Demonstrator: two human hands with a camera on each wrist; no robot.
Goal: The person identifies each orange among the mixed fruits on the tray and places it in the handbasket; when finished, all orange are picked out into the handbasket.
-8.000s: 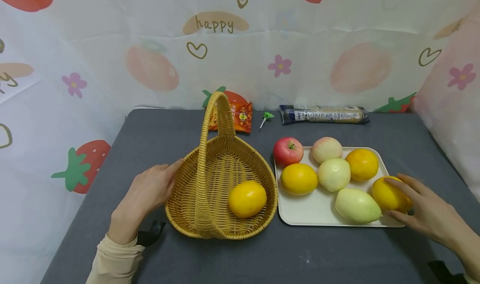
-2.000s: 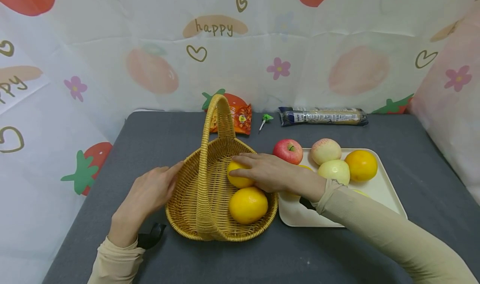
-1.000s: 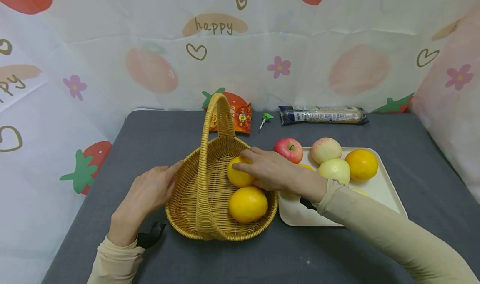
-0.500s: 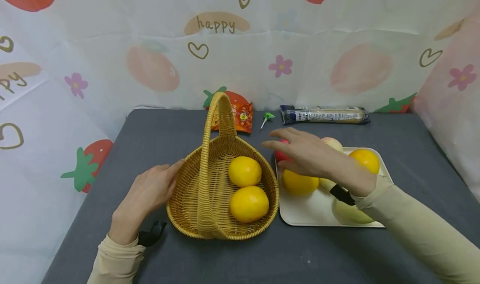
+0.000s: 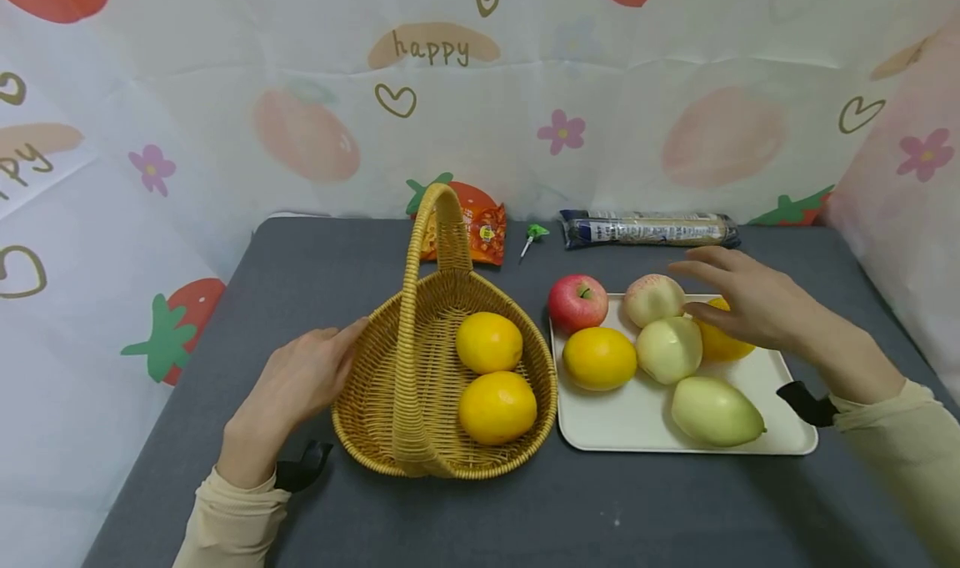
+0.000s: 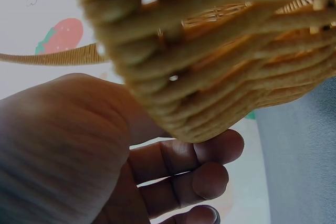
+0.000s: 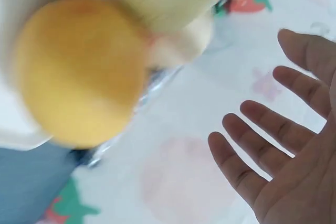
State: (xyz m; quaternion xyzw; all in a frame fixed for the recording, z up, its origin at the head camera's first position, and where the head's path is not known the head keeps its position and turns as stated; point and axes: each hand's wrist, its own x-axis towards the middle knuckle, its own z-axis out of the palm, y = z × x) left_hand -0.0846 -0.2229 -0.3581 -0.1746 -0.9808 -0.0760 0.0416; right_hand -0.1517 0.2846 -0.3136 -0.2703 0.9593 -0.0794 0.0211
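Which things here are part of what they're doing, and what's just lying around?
Seems part of the job:
basket, touched by the left hand
two yellow fruits in it
white tray and its fruit, right hand nearby

Apparently just lying about:
orange packet behind the basket
green-topped stick
long wrapped packet behind the tray

Left grip (image 6: 113, 156) — against wicker basket (image 6: 210, 56)

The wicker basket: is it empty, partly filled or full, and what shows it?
Partly filled. In the head view, two yellow fruits lie inside the wicker basket, and bare woven floor shows beside them.
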